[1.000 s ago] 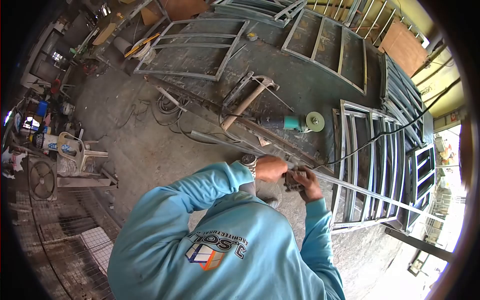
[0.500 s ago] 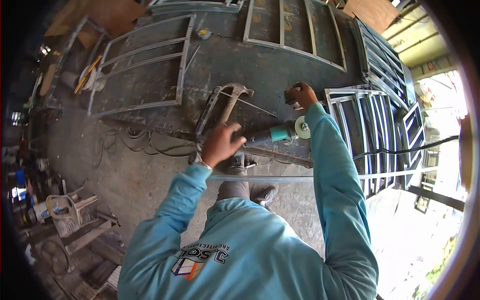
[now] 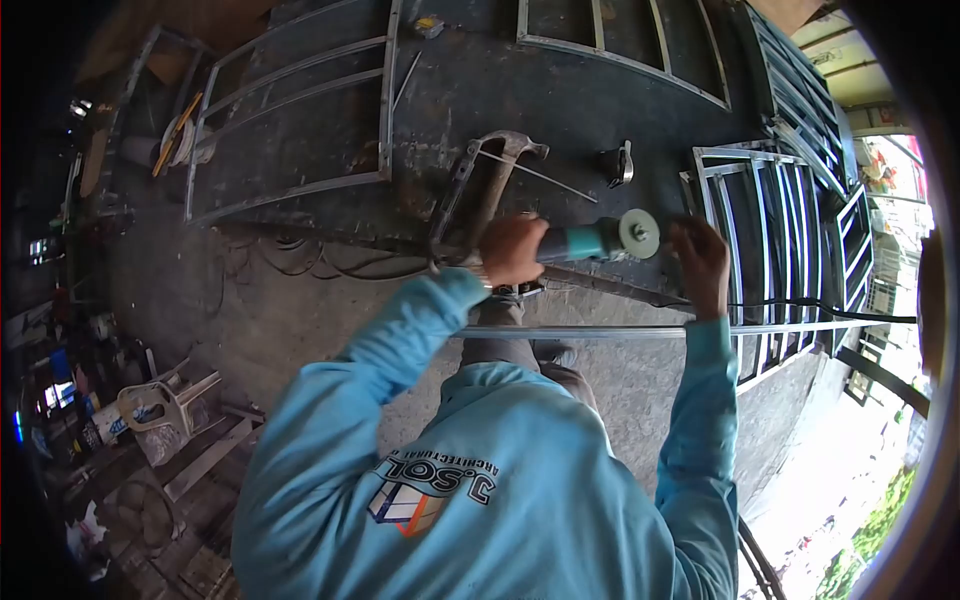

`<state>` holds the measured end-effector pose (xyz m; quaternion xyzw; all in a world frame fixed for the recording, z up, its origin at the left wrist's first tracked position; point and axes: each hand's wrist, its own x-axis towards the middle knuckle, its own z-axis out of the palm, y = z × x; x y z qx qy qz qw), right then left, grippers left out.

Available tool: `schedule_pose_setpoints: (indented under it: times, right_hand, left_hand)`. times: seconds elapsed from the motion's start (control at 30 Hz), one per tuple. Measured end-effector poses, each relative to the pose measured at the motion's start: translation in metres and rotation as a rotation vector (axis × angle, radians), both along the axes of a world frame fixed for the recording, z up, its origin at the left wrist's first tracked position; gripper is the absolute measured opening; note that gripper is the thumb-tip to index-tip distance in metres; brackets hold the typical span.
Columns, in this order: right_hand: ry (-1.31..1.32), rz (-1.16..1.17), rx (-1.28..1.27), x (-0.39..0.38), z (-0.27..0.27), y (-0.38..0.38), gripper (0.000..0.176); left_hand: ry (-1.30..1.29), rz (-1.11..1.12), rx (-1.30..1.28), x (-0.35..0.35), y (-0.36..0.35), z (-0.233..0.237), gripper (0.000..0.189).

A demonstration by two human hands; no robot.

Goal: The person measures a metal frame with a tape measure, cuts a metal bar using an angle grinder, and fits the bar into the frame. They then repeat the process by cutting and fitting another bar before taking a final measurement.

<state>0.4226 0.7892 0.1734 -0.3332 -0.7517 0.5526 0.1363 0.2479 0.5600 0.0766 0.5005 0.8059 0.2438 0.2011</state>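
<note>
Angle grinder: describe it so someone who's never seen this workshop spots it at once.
Find the big dark steel worktable across the top of the view. At its near edge, the left hand grips the angle grinder. Unlike the wooden-handled hammer beside it, it has a teal body and a round pale disc.

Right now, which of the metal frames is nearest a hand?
The barred frame at the right, beside the right hand; the other frames lie farther off across the dark bench.

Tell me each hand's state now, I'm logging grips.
Left hand: closed on the angle grinder.
Right hand: open, empty, beside the disc.
</note>
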Motion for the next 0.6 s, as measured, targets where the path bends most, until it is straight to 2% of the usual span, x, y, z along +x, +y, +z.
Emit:
schedule_pose_setpoints:
  times: [0.07,0.13,0.17,0.2,0.23,0.27,0.37,0.4,0.53,0.57,0.6]
  right_hand:
    - [0.038,-0.006,-0.026,0.030,0.010,-0.023,0.026]
    - [0.086,-0.015,-0.063,0.057,0.012,-0.040,0.025]
    - [0.077,-0.013,-0.081,0.070,0.010,-0.047,0.025]
    - [0.073,-0.015,-0.095,0.081,0.007,-0.053,0.025]
    - [0.092,-0.017,-0.105,0.092,0.002,-0.060,0.025]
    - [0.114,0.015,-0.156,0.104,-0.006,-0.068,0.023]
    - [0.134,0.058,-0.300,0.140,-0.027,-0.097,0.019]
    - [0.111,0.102,-0.276,0.154,-0.037,-0.106,0.018]
    - [0.061,0.207,-0.329,0.201,-0.063,-0.152,0.020]
    - [0.107,0.236,-0.399,0.210,-0.072,-0.163,0.022]
    - [0.017,0.224,-0.542,0.215,-0.070,-0.175,0.028]
  left_hand:
    - [-0.156,-0.072,-0.103,-0.025,-0.041,0.036,0.054]
    - [-0.269,-0.103,-0.089,-0.045,-0.098,0.043,0.058]
    - [-0.335,-0.040,-0.051,-0.048,-0.130,0.046,0.063]
    - [-0.267,0.014,-0.086,-0.047,-0.160,0.061,0.068]
    - [-0.409,0.124,-0.066,-0.042,-0.187,0.074,0.071]
    - [-0.348,0.159,-0.058,-0.037,-0.211,0.089,0.065]
    - [-0.261,0.491,-0.061,0.005,-0.278,0.106,0.055]
    - [-0.226,0.591,-0.081,0.021,-0.293,0.107,0.052]
    - [-0.371,0.764,0.000,0.094,-0.335,0.100,0.041]
    - [-0.427,0.770,0.020,0.117,-0.335,0.098,0.040]
    - [-0.482,0.783,0.033,0.139,-0.335,0.097,0.040]
